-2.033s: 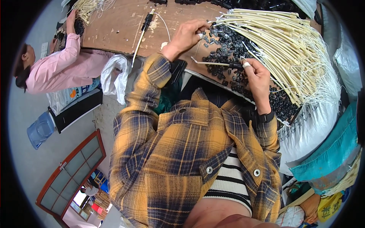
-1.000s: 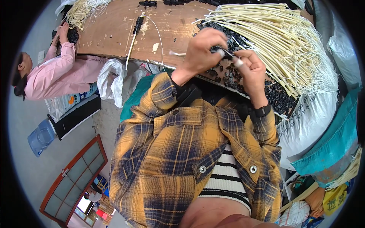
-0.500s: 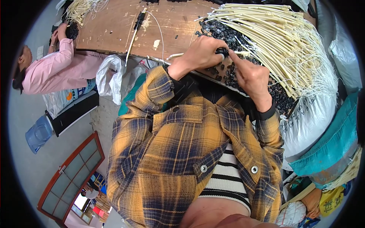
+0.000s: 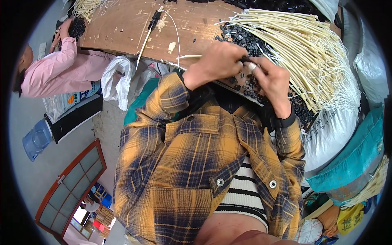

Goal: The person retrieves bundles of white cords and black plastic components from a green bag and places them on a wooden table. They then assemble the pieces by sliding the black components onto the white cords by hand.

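Observation:
My left hand is closed around a pale cream stick, whose free end sticks out to the left past the wrist. Close against it, my right hand has its thumb and fingers pinched together. A small black plastic fitting shows between the two sets of fingertips, mostly hidden by them. Under and beyond my hands lies a heap of small black plastic pieces. Beside the heap, a large bundle of cream sticks with white strings fans out to the right.
Farther left on the wooden table lies one stick with a black fitting and white string. A person in a pink shirt works at the left end. White bags hang by the near edge; full sacks stand at right.
My fingers have shifted around the black fitting, and my right thumb and fingers have closed nearer to my left hand. The whole view has tilted slightly.

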Demonstrator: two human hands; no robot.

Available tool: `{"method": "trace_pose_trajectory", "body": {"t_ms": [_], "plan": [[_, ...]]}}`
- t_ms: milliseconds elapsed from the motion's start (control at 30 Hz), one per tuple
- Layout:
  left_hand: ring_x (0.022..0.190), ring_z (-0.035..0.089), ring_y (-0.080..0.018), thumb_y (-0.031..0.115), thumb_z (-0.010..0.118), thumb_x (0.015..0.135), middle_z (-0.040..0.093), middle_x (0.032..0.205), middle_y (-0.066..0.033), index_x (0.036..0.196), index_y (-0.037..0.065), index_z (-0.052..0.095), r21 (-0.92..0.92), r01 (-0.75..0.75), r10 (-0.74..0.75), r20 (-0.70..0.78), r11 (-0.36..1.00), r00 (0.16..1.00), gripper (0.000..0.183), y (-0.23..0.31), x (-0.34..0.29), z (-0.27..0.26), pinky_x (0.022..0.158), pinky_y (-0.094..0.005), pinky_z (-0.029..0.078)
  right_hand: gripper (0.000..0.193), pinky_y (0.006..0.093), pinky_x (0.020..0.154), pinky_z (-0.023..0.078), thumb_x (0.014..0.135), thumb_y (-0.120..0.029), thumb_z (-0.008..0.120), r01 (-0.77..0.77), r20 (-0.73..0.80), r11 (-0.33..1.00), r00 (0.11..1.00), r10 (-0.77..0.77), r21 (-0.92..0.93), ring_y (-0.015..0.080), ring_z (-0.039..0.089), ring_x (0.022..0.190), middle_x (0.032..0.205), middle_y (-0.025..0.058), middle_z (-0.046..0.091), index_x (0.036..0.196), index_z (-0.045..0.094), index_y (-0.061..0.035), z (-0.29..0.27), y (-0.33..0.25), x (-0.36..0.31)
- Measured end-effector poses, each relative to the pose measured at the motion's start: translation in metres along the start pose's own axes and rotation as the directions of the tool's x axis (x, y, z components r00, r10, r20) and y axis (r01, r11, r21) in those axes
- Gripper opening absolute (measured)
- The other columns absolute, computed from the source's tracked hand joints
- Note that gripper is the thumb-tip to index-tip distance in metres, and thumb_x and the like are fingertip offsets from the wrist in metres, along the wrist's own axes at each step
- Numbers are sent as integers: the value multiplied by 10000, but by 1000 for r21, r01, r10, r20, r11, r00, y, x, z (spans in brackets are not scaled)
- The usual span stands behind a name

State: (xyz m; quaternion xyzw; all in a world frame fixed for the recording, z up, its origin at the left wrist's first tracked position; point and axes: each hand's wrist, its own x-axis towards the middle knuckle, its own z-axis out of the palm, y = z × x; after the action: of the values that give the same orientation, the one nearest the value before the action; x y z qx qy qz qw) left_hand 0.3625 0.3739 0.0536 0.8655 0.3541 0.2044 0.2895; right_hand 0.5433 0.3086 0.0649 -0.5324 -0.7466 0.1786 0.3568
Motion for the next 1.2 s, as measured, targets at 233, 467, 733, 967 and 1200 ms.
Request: {"method": "trace_pose_trajectory", "body": {"t_ms": [233,467,733,967,1200], "plan": [[686,652,-273,67,629,677,669,796,-60,956,104,651,211,-31,42,-47,977,998,282,0,-11,-21,576,-366,512,165,279,465,368,819,-150,717,-244,34,970,969,244,-11,135,456,494,583,49,510,940,677,-46,15,-20,17],[695,663,-224,110,627,746,688,828,-70,912,123,700,310,12,71,-256,951,964,181,-81,-40,-79,574,-317,513,128,268,709,515,865,-20,620,-22,103,940,995,-15,341,191,660,806,944,114,692,968,694,-15,4,-19,33],[856,667,-263,211,621,785,699,915,-119,1057,141,688,-14,650,-560,-522,760,643,289,-170,-67,-132,754,-353,507,221,356,870,493,795,-88,681,34,351,991,933,-78,131,295,612,1044,1164,132,628,1008,679,-28,20,-36,27],[1089,558,-349,160,579,763,639,1133,-157,1121,90,664,279,295,-149,-444,914,884,374,-190,-13,-120,967,-432,420,207,308,681,501,822,-114,674,-258,189,966,950,249,23,255,653,758,898,143,673,1001,673,-10,-6,2,1],[986,610,-361,182,629,771,662,1028,-160,1131,163,651,573,374,-346,-162,729,924,361,-214,40,-134,847,-454,486,158,310,581,463,818,-143,683,-392,-80,903,920,384,-175,219,603,616,825,89,661,957,699,-70,-50,33,-31]]}}
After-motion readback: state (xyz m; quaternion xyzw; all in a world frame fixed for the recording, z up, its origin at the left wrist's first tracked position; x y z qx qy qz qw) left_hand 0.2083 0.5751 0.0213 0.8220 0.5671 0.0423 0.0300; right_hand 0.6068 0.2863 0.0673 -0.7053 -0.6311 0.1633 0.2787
